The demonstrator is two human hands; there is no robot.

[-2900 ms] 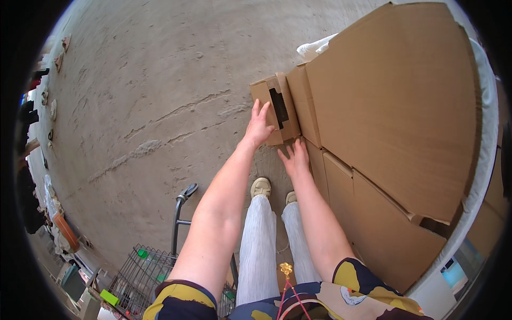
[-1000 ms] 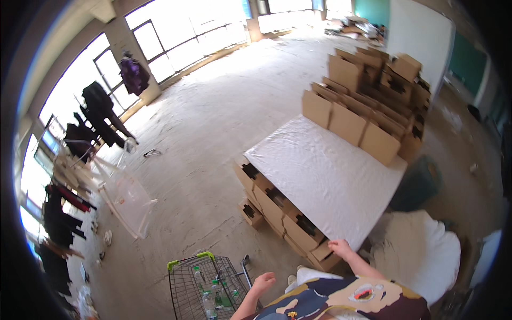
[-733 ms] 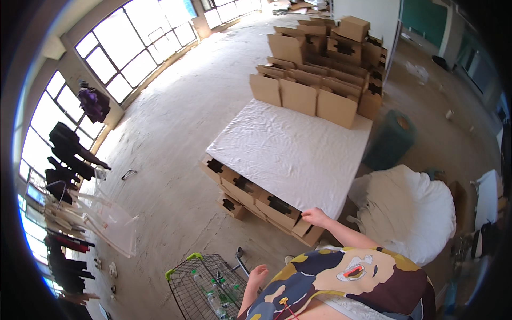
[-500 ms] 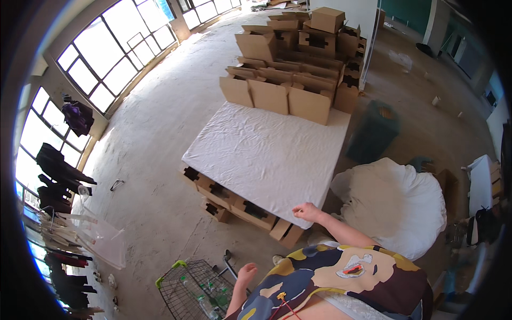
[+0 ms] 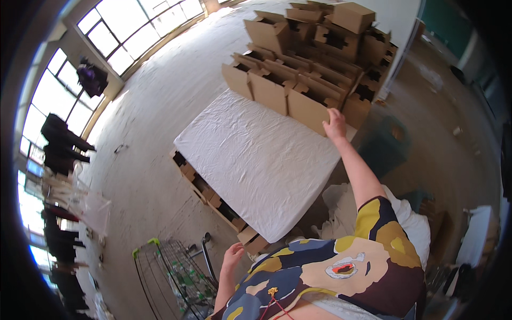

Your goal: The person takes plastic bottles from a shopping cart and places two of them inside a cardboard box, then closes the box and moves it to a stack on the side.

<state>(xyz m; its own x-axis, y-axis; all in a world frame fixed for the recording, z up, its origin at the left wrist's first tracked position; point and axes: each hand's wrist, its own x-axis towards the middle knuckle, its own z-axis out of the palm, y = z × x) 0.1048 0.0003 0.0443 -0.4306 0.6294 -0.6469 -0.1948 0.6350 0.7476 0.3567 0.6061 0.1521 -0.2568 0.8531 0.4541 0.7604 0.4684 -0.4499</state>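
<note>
My right arm is stretched forward over the white cloth [image 5: 256,154] that covers a low stack of cardboard boxes. At its end my right hand [image 5: 335,126] overlaps the right end of a brown cardboard box [image 5: 306,109] at the cloth's far edge. Thumb and fingers look apart; whether they touch the cardboard I cannot tell. Low by my body, my left hand [image 5: 233,256] hangs with loosely bent fingers and nothing in it. It is nearest to a small cardboard box [image 5: 253,240] at the stack's near corner and to a wire shopping cart [image 5: 176,266] holding plastic bottles.
More open cardboard boxes [image 5: 266,32] stand piled behind the cloth, with a closed carton [image 5: 353,17] on top. A dark green bin [image 5: 381,146] stands to the right. Nearer lies a white cloth-covered bundle [image 5: 408,218]. Dark clothes [image 5: 64,141] hang along the windows at left.
My right hand has moved from the cloth's near corner forward to the front row of boxes. The whole view has turned and shifted. My left hand stays low, still empty.
</note>
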